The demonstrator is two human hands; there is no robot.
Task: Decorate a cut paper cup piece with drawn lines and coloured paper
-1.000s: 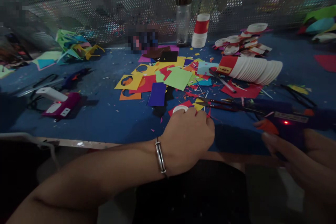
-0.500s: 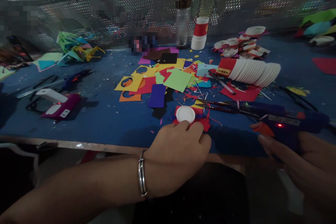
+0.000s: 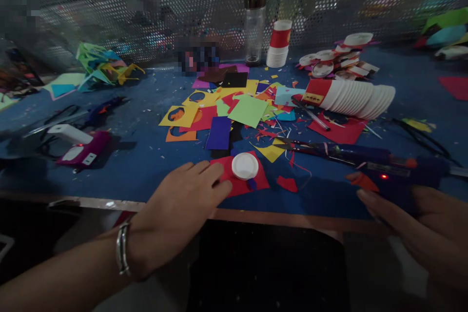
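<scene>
My left hand (image 3: 186, 200) is at the left edge of a red sheet of paper (image 3: 239, 186), its thumb and fingers closed on that edge. On the sheet lies a round white piece (image 3: 244, 165) that looks like a paper cup bottom, with a bit of blue paper (image 3: 251, 184) showing at its lower edge. On the right, my right hand (image 3: 413, 224) is wrapped around the handle of a dark blue glue gun (image 3: 397, 170). A red light glows on its side, and its orange trigger is near my index finger. Its nozzle points left, beside the open scissors (image 3: 292, 144).
Coloured paper sheets and scraps (image 3: 248, 109) cover the middle. Behind them stand a clear bottle (image 3: 255, 31) and stacked paper cups (image 3: 280, 41); another cup stack (image 3: 351, 97) lies on its side. A purple power adapter (image 3: 84, 146) and second glue gun (image 3: 104, 109) lie left.
My left hand has moved left, and the red sheet with the white round piece has shifted left and turned. A yellow scrap and a red scrap are now uncovered. My right hand stays nearly in place.
</scene>
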